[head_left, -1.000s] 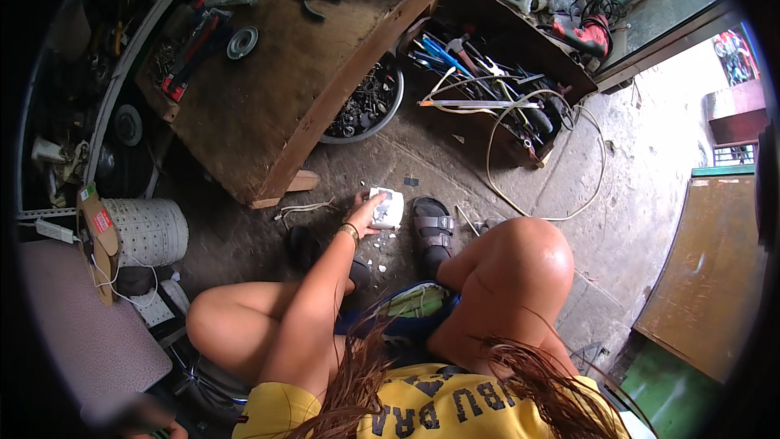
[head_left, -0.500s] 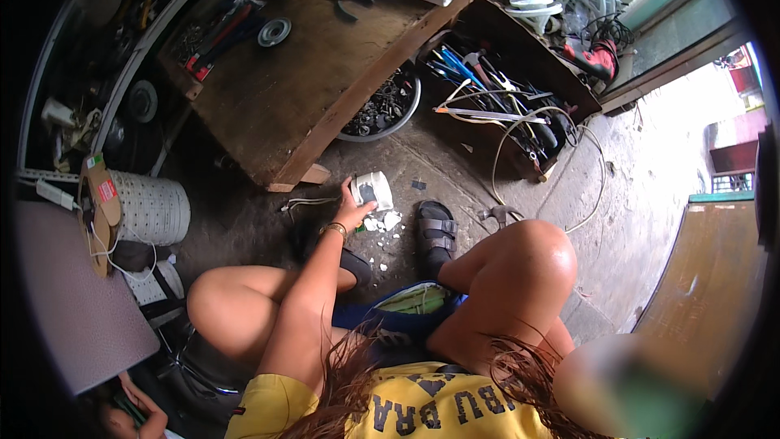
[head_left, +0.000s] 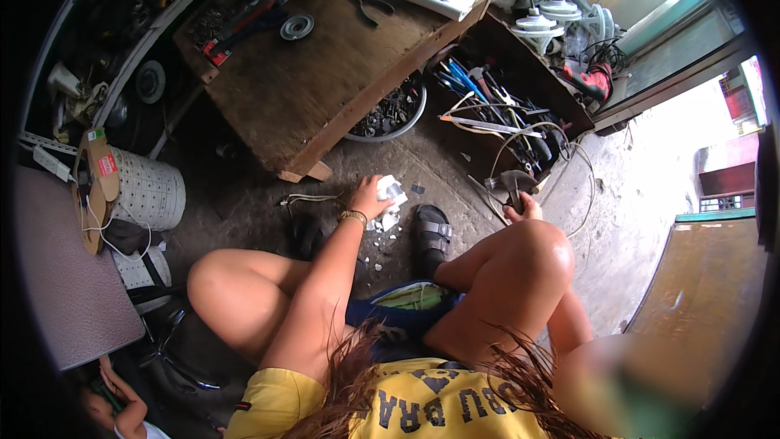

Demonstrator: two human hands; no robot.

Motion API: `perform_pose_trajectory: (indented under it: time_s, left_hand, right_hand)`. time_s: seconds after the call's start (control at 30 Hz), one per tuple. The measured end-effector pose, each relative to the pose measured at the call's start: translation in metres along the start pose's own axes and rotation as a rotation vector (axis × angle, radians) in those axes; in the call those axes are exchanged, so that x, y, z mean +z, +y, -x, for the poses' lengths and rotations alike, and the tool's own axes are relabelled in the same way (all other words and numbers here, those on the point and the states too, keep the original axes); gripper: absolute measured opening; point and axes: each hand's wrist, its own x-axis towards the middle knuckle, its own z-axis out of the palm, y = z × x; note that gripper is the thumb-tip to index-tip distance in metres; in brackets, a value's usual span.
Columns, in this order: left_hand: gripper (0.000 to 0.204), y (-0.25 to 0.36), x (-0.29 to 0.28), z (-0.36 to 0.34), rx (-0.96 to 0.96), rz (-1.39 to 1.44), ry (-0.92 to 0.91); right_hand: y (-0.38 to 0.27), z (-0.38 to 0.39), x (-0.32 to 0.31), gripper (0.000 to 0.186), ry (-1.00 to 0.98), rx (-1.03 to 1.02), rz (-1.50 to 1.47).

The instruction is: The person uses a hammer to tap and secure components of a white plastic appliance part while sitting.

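Observation:
My left hand (head_left: pixel 370 198) is closed on a white cylinder-like piece (head_left: pixel 392 190) with a grey middle, low over the concrete floor between my feet. Broken white fragments (head_left: pixel 388 221) lie under and beside it. What the piece is made of I cannot tell. To the right, past my knee, my right hand (head_left: pixel 527 210) grips the handle of a hammer (head_left: pixel 515 182), its metal head raised above the floor. My right forearm is partly hidden behind my leg.
A low wooden table (head_left: pixel 276 106) stands ahead, with pliers (head_left: pixel 373 9) on it. Beside it are a basin of small metal parts (head_left: pixel 396 107) and a wooden tool box (head_left: pixel 487 38). A perforated white drum (head_left: pixel 151 201) stands left. Another person's arm (head_left: pixel 122 394) shows lower left.
My right hand has come into view and taken the hammer up from the floor. My left hand has turned the white piece, and its shape looks different. The view has shifted slightly.

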Motion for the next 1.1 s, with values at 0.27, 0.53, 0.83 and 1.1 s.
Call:
perform_pose_trajectory:
  time_s: [0.27, 0.53, 0.83, 1.1]
  left_hand:
    - [0.075, -0.030, 0.054, 0.029, -0.224, 0.304, 0.191]
    - [0.059, 0.025, 0.021, 0.056, -0.346, -0.267, 0.141]
    - [0.040, 0.012, -0.028, 0.046, 0.155, -0.662, -0.013]
    - [0.069, 0.005, -0.004, 0.037, 0.010, -0.041, -0.014]
  right_hand:
    - [-0.176, -0.038, -0.117, 0.025, -0.216, -0.212, 0.251]
    - [-0.247, -0.028, -0.078, 0.016, -0.346, -0.267, 0.033]
    - [-0.245, -0.017, -0.002, 0.024, -0.387, -0.488, 0.403]
    - [-0.250, -0.035, 0.058, 0.023, -0.553, -0.434, 0.609]
